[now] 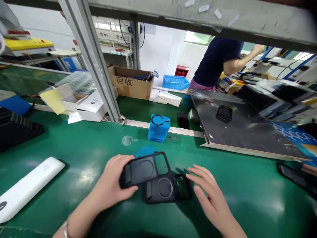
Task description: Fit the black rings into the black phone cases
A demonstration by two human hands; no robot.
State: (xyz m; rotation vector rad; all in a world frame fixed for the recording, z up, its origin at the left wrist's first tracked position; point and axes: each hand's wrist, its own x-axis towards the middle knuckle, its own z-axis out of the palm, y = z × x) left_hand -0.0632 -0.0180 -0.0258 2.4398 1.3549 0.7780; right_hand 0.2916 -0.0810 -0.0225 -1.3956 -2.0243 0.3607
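Observation:
My left hand (115,183) grips the left end of a black phone case (142,169), thumb below and fingers over its far edge. The case is tilted and overlaps a second black phone case (159,191), which lies on the green table and shows a pale ring on its back. Just right of that lower case is my right hand (208,190), its fingers apart and nothing held; a fingertip comes close to the case's right end, and contact is unclear. Beyond the cases stands a blue stack of sheets (159,128) with a black ring on top.
A clear ring-shaped film (127,140) lies left of the blue stack. At left is a long white device (32,186). A dark board (242,122) juts in from the right, bearing a black case (224,113). A metal post (90,59) rises at back left. Behind stands another person (218,62).

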